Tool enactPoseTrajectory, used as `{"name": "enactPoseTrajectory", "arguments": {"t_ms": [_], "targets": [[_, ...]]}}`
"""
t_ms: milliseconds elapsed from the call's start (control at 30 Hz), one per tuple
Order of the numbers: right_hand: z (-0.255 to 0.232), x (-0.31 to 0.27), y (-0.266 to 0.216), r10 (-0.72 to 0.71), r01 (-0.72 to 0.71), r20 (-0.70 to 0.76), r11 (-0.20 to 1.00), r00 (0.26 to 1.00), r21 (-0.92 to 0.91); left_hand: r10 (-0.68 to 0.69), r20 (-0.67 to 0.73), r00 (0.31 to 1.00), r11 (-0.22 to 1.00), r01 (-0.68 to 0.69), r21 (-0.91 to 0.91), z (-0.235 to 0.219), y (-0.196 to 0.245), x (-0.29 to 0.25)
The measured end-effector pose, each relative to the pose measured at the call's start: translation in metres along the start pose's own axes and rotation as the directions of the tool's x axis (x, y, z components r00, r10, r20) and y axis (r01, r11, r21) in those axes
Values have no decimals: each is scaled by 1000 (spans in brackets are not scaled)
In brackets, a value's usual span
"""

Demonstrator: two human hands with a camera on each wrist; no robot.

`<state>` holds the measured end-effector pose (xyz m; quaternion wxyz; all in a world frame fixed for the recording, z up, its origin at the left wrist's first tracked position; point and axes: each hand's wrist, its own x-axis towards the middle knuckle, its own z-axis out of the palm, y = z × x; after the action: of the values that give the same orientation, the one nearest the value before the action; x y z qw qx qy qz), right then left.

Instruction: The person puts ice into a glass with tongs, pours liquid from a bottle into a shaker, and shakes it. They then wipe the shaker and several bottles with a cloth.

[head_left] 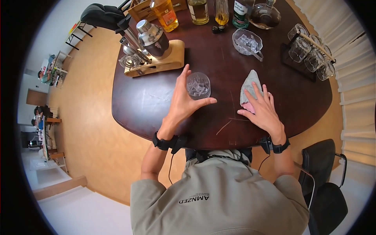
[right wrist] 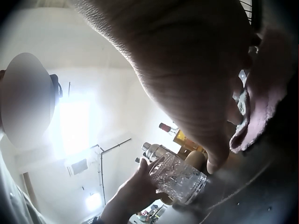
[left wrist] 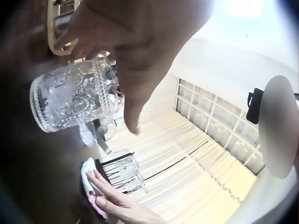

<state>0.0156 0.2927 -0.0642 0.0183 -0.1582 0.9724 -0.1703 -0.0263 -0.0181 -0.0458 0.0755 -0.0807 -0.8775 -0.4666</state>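
Note:
A clear cut-pattern glass [head_left: 198, 86] holding ice stands upright on the dark table in the head view. My left hand [head_left: 183, 97] is at its left and near side, thumb and fingers spread wide about it. In the left wrist view the thumb sticks out straight past the glass [left wrist: 74, 95] rim, not closed round it. To the right lies a folded cloth [head_left: 249, 84], grey-green on top with pink showing. My right hand [head_left: 263, 107] rests on this cloth with its fingers extended. The cloth's pink side [right wrist: 268, 102] shows beside that hand in the right wrist view.
A glass bowl [head_left: 247, 39] of ice with tongs [head_left: 256, 54] sits beyond the cloth. At back left, a wooden stand [head_left: 176, 55] carries a cocktail shaker [head_left: 154, 39] and bar tools. Several bottles [head_left: 198, 11] line the far side. A rack of glasses [head_left: 309, 53] stands right.

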Motion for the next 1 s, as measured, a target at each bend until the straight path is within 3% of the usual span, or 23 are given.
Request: {"name": "enactPoseTrajectory", "arguments": {"t_ms": [67, 133, 167, 200, 300, 433, 500, 567, 600, 633, 700, 733, 767, 833, 967, 1000], "targets": [[-4, 6, -1, 22, -22, 56, 1000, 998, -1, 65, -69, 995, 998, -63, 31, -9, 7, 2], [-8, 12, -4, 102, -106, 131, 994, 986, 24, 14, -111, 994, 999, -19, -41, -21, 17, 13], [-4, 14, -2, 98, -103, 132, 994, 986, 27, -38, -149, 988, 993, 21, -117, -28, 24, 21], [1, 16, 4, 67, -67, 112, 998, 991, -7, 27, -185, 982, 983, -60, -175, -33, 33, 32], [8, 19, 8, 24, -20, 85, 998, 996, -51, 80, -191, 978, 967, -123, -224, -47, 61, 77], [12, 19, 8, 5, -2, 44, 997, 999, -72, 169, -194, 966, 971, -198, -136, -49, 77, 149], [13, 19, 8, -7, 10, 38, 997, 999, -74, 26, -54, 998, 948, -42, -317, -48, 79, 183], [14, 20, 9, -12, 14, 30, 997, 999, -72, -43, -71, 997, 993, 35, -114, -53, 67, 227], [15, 20, 9, -11, 13, 28, 997, 1000, -76, -52, -113, 992, 989, 36, -143, -51, 58, 242], [16, 19, 9, -8, 10, 29, 997, 1000, -78, -104, -82, 991, 993, 99, -62, -60, 56, 262], [16, 18, 10, -10, 12, 28, 997, 1000, -70, -63, -18, 998, 998, 63, 3, -76, 43, 297], [16, 18, 11, -9, 11, 27, 998, 1000, -64, -57, 65, 996, 944, 75, -322, -79, 73, 281], [18, 18, 11, -2, 4, 32, 998, 999, -59, -66, -58, 996, 991, 59, -117, -82, 85, 279], [19, 18, 12, -17, 17, 9, 998, 1000, -60, -248, -240, 939, 953, 192, -234, -78, 115, 256], [15, 21, 5, -22, 22, -6, 998, 1000, -50, -133, -70, 989, 927, 99, -361, -97, 94, 273], [16, 22, 0, -60, 60, 14, 997, 998, -39, -216, -98, 971, 941, 181, -284, -97, 90, 278]]}}
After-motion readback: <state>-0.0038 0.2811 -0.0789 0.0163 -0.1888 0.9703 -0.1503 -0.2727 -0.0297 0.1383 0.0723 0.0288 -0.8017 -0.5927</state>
